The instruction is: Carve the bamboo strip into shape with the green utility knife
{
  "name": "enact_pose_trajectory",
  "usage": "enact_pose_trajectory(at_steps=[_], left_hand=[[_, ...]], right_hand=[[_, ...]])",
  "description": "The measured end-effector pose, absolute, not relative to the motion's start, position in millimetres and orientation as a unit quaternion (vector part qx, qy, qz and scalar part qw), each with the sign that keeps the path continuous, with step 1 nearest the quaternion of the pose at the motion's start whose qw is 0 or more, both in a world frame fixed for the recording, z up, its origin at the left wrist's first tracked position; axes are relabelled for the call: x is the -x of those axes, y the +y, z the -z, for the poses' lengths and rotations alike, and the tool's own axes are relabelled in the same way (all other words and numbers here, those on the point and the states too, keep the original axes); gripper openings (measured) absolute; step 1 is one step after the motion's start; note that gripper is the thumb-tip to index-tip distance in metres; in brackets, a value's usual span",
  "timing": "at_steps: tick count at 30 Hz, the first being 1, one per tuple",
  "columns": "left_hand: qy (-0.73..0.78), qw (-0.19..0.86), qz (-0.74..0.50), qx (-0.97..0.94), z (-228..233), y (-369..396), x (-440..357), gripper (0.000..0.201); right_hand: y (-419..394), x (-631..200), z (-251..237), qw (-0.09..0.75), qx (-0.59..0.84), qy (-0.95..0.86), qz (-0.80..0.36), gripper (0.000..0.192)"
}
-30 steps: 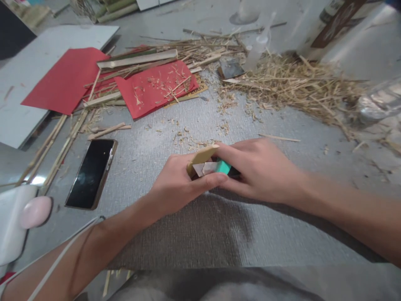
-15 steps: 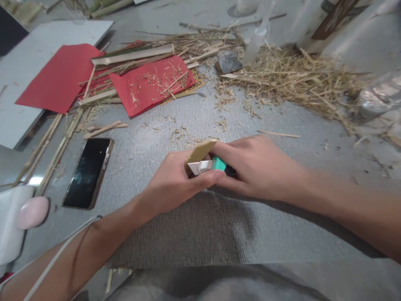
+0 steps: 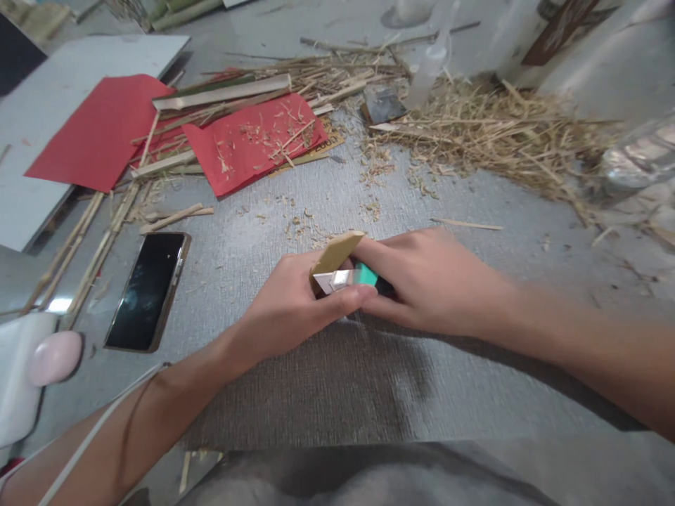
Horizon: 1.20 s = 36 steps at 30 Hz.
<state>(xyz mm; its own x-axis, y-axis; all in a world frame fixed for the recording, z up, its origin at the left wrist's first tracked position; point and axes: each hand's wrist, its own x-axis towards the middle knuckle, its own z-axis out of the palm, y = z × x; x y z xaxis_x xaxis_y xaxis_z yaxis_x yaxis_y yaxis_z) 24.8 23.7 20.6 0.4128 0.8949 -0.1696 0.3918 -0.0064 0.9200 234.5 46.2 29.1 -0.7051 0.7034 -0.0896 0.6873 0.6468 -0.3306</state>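
Observation:
My right hand (image 3: 432, 281) is closed around a utility knife (image 3: 365, 275) with a green and black handle. Its short blade points left, against or very near a flat yellowish-tan piece (image 3: 337, 251), which looks like bamboo. My left hand (image 3: 295, 295) grips that piece, its fingers mostly hidden behind it, while the left thumb lies along the knife by the green part. Both hands meet just above the grey textured tabletop (image 3: 327, 393). Small shavings (image 3: 303, 225) lie scattered beyond them.
A phone (image 3: 148, 292) lies left of my hands, near a pink rounded case (image 3: 55, 358). Red paper sheets (image 3: 95, 133), bamboo strips (image 3: 226, 91) and a heap of fine shavings (image 3: 490, 133) spread across the back. A clear bottle (image 3: 427, 74) stands there too.
Almost nothing differs. The hands, knife and yellowish-tan piece keep the same hold, and the whole view has shifted by a few pixels.

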Motion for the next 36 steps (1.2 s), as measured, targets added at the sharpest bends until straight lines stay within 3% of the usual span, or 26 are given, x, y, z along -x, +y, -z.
enact_pose_trajectory(at_steps=[36], left_hand=[[0.484,0.473,-0.255,-0.691,-17.1,23.9,-22.3,0.04]], right_hand=[[46.8,-231.8,-25.2,0.022,0.404,-0.899,-0.165,0.042]])
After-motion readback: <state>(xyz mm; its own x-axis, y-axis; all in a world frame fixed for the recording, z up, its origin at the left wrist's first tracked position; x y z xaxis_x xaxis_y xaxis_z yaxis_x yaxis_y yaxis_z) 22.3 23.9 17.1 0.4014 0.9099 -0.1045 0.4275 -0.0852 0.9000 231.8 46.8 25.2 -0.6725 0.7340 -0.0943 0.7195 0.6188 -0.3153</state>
